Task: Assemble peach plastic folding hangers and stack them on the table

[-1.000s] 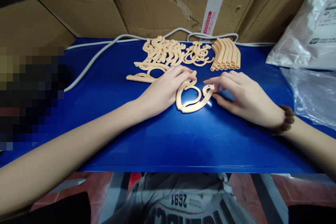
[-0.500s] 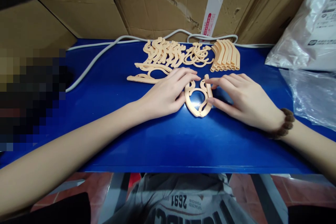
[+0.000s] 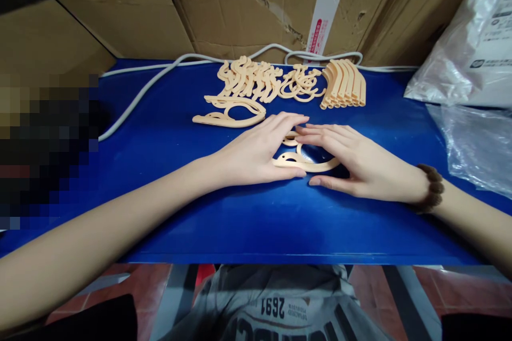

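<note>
A cream plastic folding hanger, folded into a loop, lies on the blue table between my hands. Its left end sits in the curve of my left hand, with the thumb along the near edge and the fingers over the far side. My right hand arches over the right part, fingertips at the far side. The right thumb is held apart, just in front of the near edge. Both hands cover parts of the hanger. Another folded hanger lies behind my left hand.
Wavy cream pieces, cream hooks and a row of curved cream arms lie at the back. A white cable runs behind them. Cardboard boxes stand along the back; plastic bags are at right.
The folding hanger has turned about a quarter turn, its tips now pointing left. My right hand has moved left over it, and my left hand has closed around its left end.
</note>
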`<state>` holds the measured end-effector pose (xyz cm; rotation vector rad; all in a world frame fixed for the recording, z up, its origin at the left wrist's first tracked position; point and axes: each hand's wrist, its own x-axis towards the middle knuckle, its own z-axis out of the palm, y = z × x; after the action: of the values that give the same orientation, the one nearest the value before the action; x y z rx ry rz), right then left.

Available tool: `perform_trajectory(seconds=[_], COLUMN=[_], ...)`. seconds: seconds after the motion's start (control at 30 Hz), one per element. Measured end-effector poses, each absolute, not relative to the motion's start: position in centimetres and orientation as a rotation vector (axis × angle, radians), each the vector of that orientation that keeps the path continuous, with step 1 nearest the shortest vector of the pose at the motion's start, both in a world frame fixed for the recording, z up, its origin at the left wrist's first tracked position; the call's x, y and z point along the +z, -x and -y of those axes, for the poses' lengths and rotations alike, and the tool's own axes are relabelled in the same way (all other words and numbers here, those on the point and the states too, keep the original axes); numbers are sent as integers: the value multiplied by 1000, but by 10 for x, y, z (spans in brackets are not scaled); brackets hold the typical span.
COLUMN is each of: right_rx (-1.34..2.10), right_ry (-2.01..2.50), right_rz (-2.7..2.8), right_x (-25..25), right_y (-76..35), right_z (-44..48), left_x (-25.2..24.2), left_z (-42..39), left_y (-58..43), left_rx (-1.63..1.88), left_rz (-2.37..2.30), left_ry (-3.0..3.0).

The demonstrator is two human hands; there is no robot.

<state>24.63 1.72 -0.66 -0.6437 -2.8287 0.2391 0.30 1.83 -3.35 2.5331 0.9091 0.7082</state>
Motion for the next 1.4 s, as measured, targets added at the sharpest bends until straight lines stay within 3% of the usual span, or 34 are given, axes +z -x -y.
perform_trajectory(seconds=[0.13,0.33,0.57,0.73,1.2,1.4], right_rx=[223,164,1134,1351,1280,952], right_ry=[684,1169,1303,1241,1244,1183], right_rz=[2733,2447,2051,1829,1911,2115], right_x=[0,6,7,1,1,3], right_y=[-247,-256,-253,-251,-249,-251], right_z=[-17,-24,-27,-26,-23,-23], left_x=[-32,-21,-17,-21,-19,4], left_z=[-18,-18,-22,-23,-21,-26], left_y=[-3,3,6,7,6,15], left_rx=[664,640,803,768,723,721], left_rz=[-971,-998,-1011,-980,-969,-981], left_ry=[-2568,-2696,-2838,-2868,-2881,-2925])
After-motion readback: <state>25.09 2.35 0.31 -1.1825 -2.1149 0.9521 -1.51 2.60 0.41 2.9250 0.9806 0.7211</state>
